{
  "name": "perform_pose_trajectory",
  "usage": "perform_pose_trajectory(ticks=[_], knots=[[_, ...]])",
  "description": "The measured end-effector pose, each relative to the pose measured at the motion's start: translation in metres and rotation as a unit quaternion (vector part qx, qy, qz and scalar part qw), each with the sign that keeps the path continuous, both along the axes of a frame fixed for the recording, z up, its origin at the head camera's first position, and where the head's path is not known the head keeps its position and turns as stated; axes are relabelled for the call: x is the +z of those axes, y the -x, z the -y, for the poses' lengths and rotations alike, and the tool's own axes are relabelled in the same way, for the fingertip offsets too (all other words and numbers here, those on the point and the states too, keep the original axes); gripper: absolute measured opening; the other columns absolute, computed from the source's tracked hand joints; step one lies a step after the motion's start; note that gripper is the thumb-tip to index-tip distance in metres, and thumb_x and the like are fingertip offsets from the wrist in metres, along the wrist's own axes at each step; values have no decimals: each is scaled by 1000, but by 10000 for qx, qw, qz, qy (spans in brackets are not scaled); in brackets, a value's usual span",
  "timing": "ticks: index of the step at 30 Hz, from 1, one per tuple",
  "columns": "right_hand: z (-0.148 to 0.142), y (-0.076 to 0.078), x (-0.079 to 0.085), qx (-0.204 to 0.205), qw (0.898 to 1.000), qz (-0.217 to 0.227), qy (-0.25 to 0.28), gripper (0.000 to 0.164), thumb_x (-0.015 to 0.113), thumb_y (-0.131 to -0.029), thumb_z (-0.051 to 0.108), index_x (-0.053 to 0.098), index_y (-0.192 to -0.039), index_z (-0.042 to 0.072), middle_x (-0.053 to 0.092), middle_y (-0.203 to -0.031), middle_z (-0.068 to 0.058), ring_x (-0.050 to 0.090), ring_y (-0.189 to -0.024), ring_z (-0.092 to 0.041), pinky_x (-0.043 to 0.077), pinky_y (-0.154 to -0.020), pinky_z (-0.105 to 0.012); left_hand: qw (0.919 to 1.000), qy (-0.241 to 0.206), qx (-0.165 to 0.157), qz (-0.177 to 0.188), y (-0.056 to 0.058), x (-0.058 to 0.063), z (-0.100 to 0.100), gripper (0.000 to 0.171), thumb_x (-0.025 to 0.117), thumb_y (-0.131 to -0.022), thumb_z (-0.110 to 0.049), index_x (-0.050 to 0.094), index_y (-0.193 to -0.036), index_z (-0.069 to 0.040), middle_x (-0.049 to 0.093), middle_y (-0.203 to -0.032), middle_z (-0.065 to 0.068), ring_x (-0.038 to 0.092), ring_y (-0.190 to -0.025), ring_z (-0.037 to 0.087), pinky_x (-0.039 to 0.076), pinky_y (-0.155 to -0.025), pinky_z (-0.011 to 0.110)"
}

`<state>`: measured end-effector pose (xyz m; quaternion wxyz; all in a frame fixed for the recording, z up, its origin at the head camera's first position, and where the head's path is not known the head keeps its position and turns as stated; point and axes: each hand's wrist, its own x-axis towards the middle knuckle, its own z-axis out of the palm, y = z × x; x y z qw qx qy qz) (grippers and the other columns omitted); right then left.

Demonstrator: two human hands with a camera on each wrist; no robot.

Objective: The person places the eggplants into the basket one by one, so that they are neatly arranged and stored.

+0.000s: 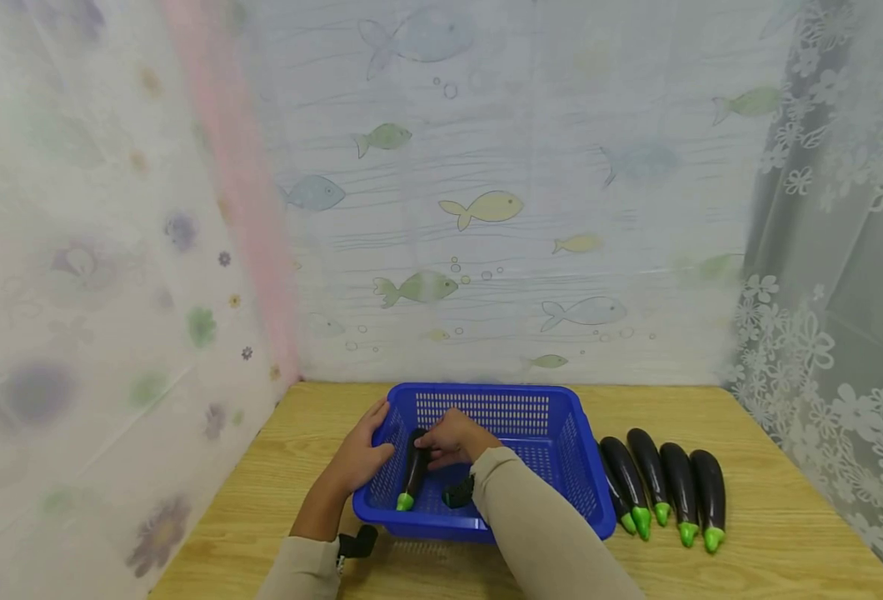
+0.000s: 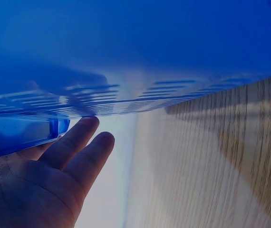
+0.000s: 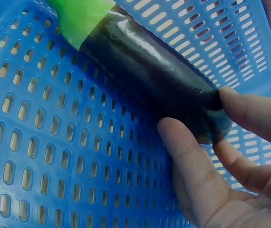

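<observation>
A blue plastic basket (image 1: 516, 521) with slotted walls stands on the table. Inside, along its left wall, lies a dark eggplant (image 1: 415, 475) with a green cap pointing toward the near side. My right hand (image 1: 452, 437) reaches into the basket and holds the eggplant by its rounded far end; in the right wrist view the fingers (image 3: 188, 147) are around that end. My left hand (image 1: 362, 454) is at the basket's left rim, thumb over the edge. In the left wrist view, two of its fingers (image 2: 85, 159) extend along the outside, below the rim.
Several more eggplants (image 1: 680, 492) lie side by side on the wooden table (image 1: 786, 500), right of the basket, green caps toward the near side. A fish-printed curtain (image 1: 486, 333) hangs behind the table, with more sheets at the left and right.
</observation>
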<state>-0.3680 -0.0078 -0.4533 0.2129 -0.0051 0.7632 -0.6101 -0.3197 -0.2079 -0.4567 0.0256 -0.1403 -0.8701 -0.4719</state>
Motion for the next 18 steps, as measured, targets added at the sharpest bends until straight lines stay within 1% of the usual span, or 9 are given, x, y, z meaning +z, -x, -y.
perform_pose_trajectory(ticks=[3,6,13,18], knots=[[0,-1,1,16,10000,8,-56,23,77,-89,3,66,-107,-6,71,-97,-18,73,-86,-30,64,-78,-46,10000,-21,17,5,0,0,0,81,56,-88,-8,26,-164,-4,16,-174,10,20,-157,44,28,-120,65],[0,-1,2,17,10000,54,-53,23,78,-89,4,66,-107,-5,71,-99,-18,74,-87,-31,64,-78,-47,10000,-24,29,-36,1,-1,0,81,56,-88,-7,27,-163,-3,17,-174,10,21,-157,43,27,-121,65],[-2,2,1,-37,9999,137,-22,32,79,-88,6,64,-113,-6,66,-105,-21,71,-88,-31,64,-77,-47,9999,65,74,-69,3,-2,1,81,57,-88,-9,27,-163,-4,18,-174,10,21,-157,44,25,-122,65],[-2,1,2,-11,9999,162,-35,34,79,-88,8,64,-115,-5,65,-107,-21,70,-88,-29,64,-77,-46,9999,102,122,-25,3,-2,1,81,57,-88,-10,28,-163,-5,19,-173,9,22,-157,44,27,-121,65]])
